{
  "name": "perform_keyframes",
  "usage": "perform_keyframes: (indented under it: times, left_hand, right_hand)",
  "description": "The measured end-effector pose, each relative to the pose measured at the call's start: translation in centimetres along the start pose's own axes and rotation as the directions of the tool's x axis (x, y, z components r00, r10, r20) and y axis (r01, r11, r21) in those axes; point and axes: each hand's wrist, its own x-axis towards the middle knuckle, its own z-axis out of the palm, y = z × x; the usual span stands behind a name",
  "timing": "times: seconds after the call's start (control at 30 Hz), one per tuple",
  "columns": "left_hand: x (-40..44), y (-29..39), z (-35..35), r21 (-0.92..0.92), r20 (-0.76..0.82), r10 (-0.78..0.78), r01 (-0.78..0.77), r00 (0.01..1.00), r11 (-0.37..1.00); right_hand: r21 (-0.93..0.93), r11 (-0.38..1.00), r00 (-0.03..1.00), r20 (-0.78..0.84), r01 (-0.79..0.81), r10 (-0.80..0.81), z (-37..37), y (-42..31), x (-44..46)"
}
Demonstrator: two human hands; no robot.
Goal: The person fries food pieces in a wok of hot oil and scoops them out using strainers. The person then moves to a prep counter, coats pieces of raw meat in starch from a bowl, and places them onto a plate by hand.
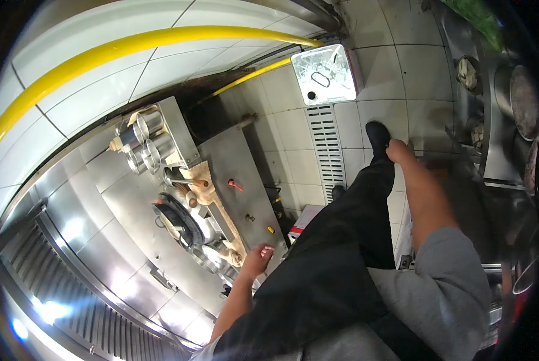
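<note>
My left hand (258,260) hangs beside the front of the steel stove (224,159), its fingers loosely curled with nothing visible in them. Near it on the stove front are a red valve handle (235,185) and a small yellow handle (270,230). My right hand (400,150) is closed in a loose fist beside my dark trouser leg and black shoe (377,135); no object shows in it. Above the stove front lies a beige cloth (204,191), next to a black wok (179,224) and wooden-ended handles (198,183).
Several steel pots (152,144) stand at the stove's far end. A white square container (324,75) sits on the tiled floor by a slotted drain grate (324,141). A yellow pipe (161,37) runs along the wall. Pans (525,99) rest on the steel counter at right.
</note>
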Motion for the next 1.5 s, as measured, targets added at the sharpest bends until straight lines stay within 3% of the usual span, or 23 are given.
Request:
perform_keyframes:
  times: [0.07,0.13,0.33,0.37,0.43,0.57,0.63,0.7,0.77,0.83,0.87,0.9,0.97,1.03,1.07,1.13,1.2,1.27,1.33,1.4,1.47,1.5]
  left_hand:
    - [-0.1,0.3,-0.1,-0.009,-0.006,0.010,-0.010,1.000,1.000]
    - [0.2,-0.2,-0.2,-0.005,-0.016,0.022,-0.022,1.000,1.000]
    - [0.9,-2.7,0.2,-0.055,-0.069,0.084,-0.088,0.994,0.995]
    - [0.8,-3.4,0.5,-0.070,-0.077,0.093,-0.099,0.993,0.993]
    - [0.6,-3.6,1.1,-0.151,-0.129,0.112,-0.131,0.985,0.980]
    - [0.2,-5.0,2.6,-0.264,-0.108,0.045,-0.073,0.993,0.962]
    - [0.7,-7.6,4.1,-0.268,-0.128,0.072,-0.105,0.989,0.958]
    - [1.0,-9.1,5.3,-0.273,-0.157,0.102,-0.142,0.982,0.951]
    - [0.3,-9.3,6.3,-0.174,-0.194,0.028,-0.062,0.981,0.983]
    - [3.1,-14.5,10.7,-0.281,-0.230,0.021,-0.088,0.973,0.956]
    - [4.1,-16.4,12.4,-0.290,-0.213,0.026,-0.089,0.977,0.953]
    - [2.6,-15.8,12.0,-0.340,-0.260,0.098,-0.187,0.961,0.922]
    - [3.9,-18.2,15.1,-0.439,-0.312,0.006,-0.150,0.950,0.886]
    - [3.0,-18.1,16.3,-0.542,-0.336,-0.100,-0.106,0.936,0.834]
    - [1.7,-17.8,16.2,-0.585,-0.349,-0.123,-0.114,0.929,0.803]
    - [0.3,-18.1,16.8,-0.657,-0.216,-0.224,0.028,0.950,0.753]
    - [3.1,-21.6,23.7,-0.622,-0.293,-0.169,-0.053,0.941,0.782]
    - [4.2,-23.5,27.5,-0.631,-0.239,-0.171,-0.019,0.956,0.776]
    - [4.6,-25.0,30.2,-0.651,-0.195,-0.183,0.013,0.964,0.759]
    - [5.2,-26.5,32.5,-0.676,-0.175,-0.201,0.030,0.964,0.736]
    - [5.5,-28.0,33.7,-0.695,-0.183,-0.213,0.028,0.960,0.719]
    - [5.7,-28.6,34.1,-0.699,-0.194,-0.219,0.022,0.956,0.714]
  right_hand:
    - [0.029,1.000,1.000,-0.030,0.006,-0.005,-0.8,-0.1,-0.9]
    - [-0.019,0.999,0.990,0.134,-0.048,0.050,-3.2,-1.7,-2.7]
    - [-0.021,0.997,0.990,0.115,-0.073,0.075,-5.6,-2.1,-3.6]
    - [-0.033,0.997,0.992,0.100,-0.068,0.071,-4.7,-1.6,-2.7]
    - [-0.024,1.000,0.982,-0.187,0.016,-0.020,-2.7,0.4,-0.4]
    - [-0.062,0.996,0.971,-0.228,0.067,-0.079,-5.0,-1.3,-2.5]
    - [-0.171,0.977,0.965,-0.206,0.125,-0.160,-4.6,-1.7,-1.6]
    - [-0.184,0.978,0.992,-0.054,0.102,-0.113,-5.8,-3.0,-2.7]
    - [-0.214,0.976,0.997,-0.055,0.047,-0.060,-6.3,-4.4,-4.3]
    - [-0.314,0.936,0.981,-0.049,0.162,-0.186,-6.4,-5.2,-4.1]
    - [-0.362,0.911,0.978,0.018,0.198,-0.206,-6.8,-6.4,-4.9]
    - [-0.459,0.848,0.964,0.098,0.265,-0.249,-6.5,-6.6,-4.3]
    - [-0.550,0.806,0.975,0.111,0.221,-0.191,-6.8,-9.7,-6.2]
    - [-0.440,0.879,0.983,0.092,0.182,-0.157,-6.8,-14.7,-10.2]
    - [-0.484,0.851,0.979,0.090,0.204,-0.184,-6.2,-16.7,-10.3]
    - [-0.692,0.545,0.843,0.176,0.474,-0.509,-4.5,-21.0,-9.6]
    - [-0.598,0.412,0.611,0.171,0.688,-0.773,-2.5,-26.5,-9.3]
    - [-0.570,0.316,0.460,0.125,0.759,-0.879,0.4,-34.4,-11.9]
    - [-0.478,0.360,0.461,0.107,0.801,-0.881,3.4,-42.6,-16.1]
    - [-0.416,0.250,0.297,0.051,0.874,-0.954,6.9,-49.0,-20.0]
    - [-0.391,0.215,0.273,0.100,0.895,-0.957,9.9,-55.2,-28.5]
    - [-0.434,0.043,0.083,0.075,0.900,-0.994,12.2,-57.4,-29.0]
